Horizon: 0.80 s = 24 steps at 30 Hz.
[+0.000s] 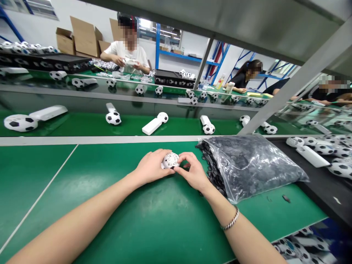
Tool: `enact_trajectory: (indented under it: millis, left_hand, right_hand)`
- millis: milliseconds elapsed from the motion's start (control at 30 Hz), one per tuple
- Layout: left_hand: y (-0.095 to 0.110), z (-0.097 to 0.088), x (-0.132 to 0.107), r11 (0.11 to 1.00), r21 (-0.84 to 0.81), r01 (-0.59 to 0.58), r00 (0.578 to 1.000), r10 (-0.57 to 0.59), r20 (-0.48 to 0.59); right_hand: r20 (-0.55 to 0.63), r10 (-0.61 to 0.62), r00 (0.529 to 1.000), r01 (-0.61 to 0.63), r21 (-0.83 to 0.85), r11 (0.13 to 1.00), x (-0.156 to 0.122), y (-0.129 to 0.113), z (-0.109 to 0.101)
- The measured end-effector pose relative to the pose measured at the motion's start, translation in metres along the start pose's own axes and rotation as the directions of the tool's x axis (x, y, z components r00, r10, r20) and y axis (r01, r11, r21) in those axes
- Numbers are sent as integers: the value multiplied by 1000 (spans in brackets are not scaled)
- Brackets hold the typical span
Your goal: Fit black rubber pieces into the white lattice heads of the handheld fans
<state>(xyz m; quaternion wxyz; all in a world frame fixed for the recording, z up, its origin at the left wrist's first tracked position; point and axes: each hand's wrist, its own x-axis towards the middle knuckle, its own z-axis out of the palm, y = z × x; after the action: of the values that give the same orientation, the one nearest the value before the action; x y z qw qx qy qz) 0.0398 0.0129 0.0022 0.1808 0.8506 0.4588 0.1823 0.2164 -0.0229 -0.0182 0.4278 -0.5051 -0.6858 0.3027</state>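
Over the green table a white soccer-ball-shaped fan (171, 160) with an openwork grille on its round head is held between my hands. My left hand (152, 165) wraps its left side, thumb below and fingers along the top. My right hand (192, 170) is curled in a pinch, thumb and fingertips at the right rim. A dark patch shows on the lower edge near the right thumb; any small piece in that pinch is hidden. Right of my right hand lies a clear plastic bag (253, 165), with small black pieces (213, 168) spilling from its open end.
Beyond the table edge, a green conveyor belt (181, 126) carries several ball-headed fans. At right, a black tray (316, 183) holds more. A slanted grey post (288, 80) and overhead shelf (247, 25) frame the view. Co-workers sit across. A loose black scrap (286, 198) lies near the bag.
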Motion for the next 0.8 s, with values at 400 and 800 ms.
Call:
enact_trajectory:
  millis: [400, 800]
  left_hand:
    - [4, -4, -2, 999, -7, -46, 994, 46, 102]
    - [-16, -7, 2, 974, 112, -197, 976, 184, 115]
  right_hand:
    - [204, 263, 943, -116, -540, 834, -1, 0, -55]
    - [198, 149, 969, -44, -457, 888, 0, 0, -42]
